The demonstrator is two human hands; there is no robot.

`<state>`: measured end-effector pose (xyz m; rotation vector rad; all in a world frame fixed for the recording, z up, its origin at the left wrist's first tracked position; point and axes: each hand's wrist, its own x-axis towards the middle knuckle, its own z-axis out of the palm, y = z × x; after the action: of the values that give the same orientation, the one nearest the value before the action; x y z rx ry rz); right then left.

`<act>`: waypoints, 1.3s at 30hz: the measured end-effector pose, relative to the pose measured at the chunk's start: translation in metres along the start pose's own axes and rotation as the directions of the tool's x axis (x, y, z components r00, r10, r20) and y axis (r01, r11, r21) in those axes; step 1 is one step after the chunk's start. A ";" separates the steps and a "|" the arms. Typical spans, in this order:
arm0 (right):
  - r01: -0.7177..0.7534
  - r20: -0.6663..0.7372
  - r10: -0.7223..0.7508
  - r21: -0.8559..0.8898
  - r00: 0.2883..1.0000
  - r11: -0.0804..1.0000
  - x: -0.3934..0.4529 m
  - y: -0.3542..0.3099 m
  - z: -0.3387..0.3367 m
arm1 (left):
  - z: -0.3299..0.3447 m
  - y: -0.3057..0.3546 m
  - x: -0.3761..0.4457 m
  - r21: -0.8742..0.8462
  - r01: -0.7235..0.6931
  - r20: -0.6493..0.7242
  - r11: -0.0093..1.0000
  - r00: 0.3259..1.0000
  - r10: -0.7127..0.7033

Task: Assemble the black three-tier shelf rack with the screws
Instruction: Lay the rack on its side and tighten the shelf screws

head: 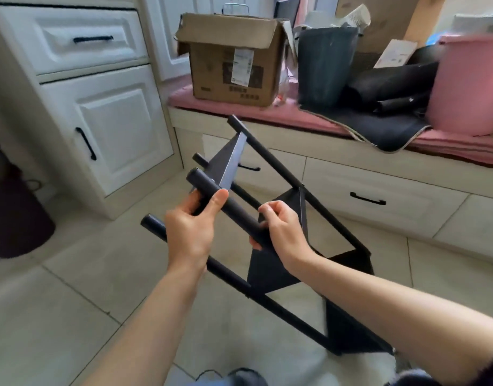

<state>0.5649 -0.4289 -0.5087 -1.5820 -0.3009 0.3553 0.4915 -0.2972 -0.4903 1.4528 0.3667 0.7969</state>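
Note:
The black shelf rack lies tilted over the tiled floor, its round poles pointing up and to the left, with flat black shelf panels between them. My left hand grips the nearest black pole close to its upper end. My right hand curls round the same pole lower down, thumb underneath. A shiny shelf panel sits just beyond my left hand. No screws are visible.
White cabinets stand at left. A bench with a pink cushion holds a cardboard box, a dark bin, black fabric and a pink bucket. A dark basket sits at far left.

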 end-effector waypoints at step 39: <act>-0.020 0.304 0.206 -0.518 0.930 0.855 0.032 0.221 0.066 | -0.130 -0.272 -0.064 -0.407 0.554 -0.119 0.726 0.756 -0.644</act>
<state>0.5610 -0.3648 -0.7325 -2.0630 -0.6172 0.7002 0.4300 -0.2243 -0.7836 0.8040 0.8106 0.4679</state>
